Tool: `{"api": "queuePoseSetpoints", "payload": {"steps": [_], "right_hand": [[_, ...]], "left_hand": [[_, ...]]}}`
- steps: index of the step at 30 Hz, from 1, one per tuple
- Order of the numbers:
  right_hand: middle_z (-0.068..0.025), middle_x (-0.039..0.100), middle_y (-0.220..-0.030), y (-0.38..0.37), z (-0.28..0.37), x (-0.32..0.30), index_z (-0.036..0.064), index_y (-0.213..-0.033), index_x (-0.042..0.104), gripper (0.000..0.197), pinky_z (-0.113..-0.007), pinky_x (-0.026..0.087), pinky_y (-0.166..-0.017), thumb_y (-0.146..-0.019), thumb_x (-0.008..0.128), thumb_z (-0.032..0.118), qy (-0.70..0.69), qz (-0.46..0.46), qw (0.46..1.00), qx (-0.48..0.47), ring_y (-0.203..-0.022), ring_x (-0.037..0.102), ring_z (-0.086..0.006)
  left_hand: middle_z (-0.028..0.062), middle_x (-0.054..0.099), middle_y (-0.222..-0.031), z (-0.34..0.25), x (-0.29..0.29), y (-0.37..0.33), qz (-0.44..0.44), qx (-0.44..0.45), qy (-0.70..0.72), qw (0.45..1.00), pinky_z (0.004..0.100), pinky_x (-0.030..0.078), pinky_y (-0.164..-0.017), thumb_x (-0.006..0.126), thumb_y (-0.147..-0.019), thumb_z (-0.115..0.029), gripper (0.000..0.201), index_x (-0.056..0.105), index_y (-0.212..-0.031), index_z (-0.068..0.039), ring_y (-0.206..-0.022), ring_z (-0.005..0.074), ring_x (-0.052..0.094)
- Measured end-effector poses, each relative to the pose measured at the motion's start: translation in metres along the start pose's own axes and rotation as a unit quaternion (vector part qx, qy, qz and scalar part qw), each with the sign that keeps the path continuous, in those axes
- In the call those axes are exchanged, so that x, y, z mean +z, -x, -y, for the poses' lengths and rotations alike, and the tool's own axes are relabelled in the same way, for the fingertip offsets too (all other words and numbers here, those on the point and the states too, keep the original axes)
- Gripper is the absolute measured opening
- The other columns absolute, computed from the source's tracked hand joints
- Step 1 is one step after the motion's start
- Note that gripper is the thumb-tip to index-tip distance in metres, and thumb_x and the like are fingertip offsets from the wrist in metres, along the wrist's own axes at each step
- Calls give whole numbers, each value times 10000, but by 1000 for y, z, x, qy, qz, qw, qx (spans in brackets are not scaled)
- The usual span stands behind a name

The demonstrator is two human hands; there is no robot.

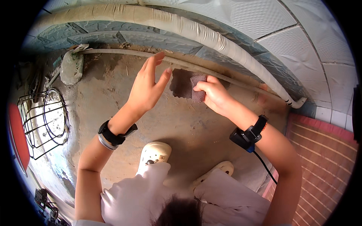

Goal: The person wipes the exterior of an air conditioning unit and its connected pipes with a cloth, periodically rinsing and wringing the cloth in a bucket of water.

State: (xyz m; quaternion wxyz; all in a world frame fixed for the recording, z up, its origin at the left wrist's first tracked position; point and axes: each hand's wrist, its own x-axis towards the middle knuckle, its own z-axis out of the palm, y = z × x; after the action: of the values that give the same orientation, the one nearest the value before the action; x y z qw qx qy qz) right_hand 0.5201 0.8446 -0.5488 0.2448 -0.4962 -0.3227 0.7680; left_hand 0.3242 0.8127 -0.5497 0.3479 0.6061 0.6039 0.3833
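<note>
My right hand [214, 94] is closed on a greyish-purple cloth [198, 89], its thumb pressed on the bunched edge. To the left of the bunched part spreads a darker, flat area with a wavy edge [181, 83]; it looks like the rest of the cloth, though I cannot tell for sure. My left hand [148, 87] is raised just left of it, thumb and fingers apart, holding nothing. Both hands are above the brown floor [113, 109] near the foot of the wall.
A wrapped pale pipe [211, 37] and a thin ribbed hose [124, 51] run along the tiled wall. At left are a cloudy plastic bag [71, 67] and a black wire rack [45, 122]. A striped reddish mat [324, 162] lies at right. My pale clogs [154, 152] stand below.
</note>
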Motion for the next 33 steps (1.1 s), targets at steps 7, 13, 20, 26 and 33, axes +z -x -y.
{"api": "queuePoseSetpoints", "payload": {"steps": [7,13,20,26,33], "right_hand": [[-92,577,-1014,-8,14,24,-37,-1034,542,261,-315,463,-834,-782,475,-51,-200,22,978,-57,-926,565,-183],[-107,567,-1053,-12,17,39,-34,-1109,500,314,-326,446,-889,-796,481,-44,-188,4,972,-140,-980,558,-199],[-87,563,-1039,-9,20,37,-5,-1112,483,295,-309,471,-859,-822,535,-10,-187,-63,968,-156,-967,560,-165],[-79,566,-1083,-12,29,47,-2,-1074,514,212,-368,444,-932,-865,508,25,-261,-58,947,-175,-1029,540,-181],[-104,569,-1087,-17,37,55,-27,-1063,512,176,-397,425,-995,-907,451,25,-380,26,903,-200,-1074,529,-209]], "left_hand": [[117,555,-1152,31,18,-8,74,-291,334,893,362,425,-925,380,-946,-449,528,461,-1224,-8,-1045,211,542],[103,563,-1075,10,3,-14,104,-245,484,833,377,456,-903,440,-928,-410,447,520,-1111,-10,-1012,200,549],[61,555,-920,1,-2,-17,43,-204,530,822,349,493,-870,533,-899,-237,227,548,-888,-11,-897,168,571],[86,574,-948,-12,-6,-27,13,-219,554,803,357,490,-887,462,-921,-144,181,539,-931,19,-891,184,591],[113,591,-966,-17,-19,-40,-22,-182,558,809,349,495,-890,439,-924,-113,195,536,-976,48,-893,199,600]]}}
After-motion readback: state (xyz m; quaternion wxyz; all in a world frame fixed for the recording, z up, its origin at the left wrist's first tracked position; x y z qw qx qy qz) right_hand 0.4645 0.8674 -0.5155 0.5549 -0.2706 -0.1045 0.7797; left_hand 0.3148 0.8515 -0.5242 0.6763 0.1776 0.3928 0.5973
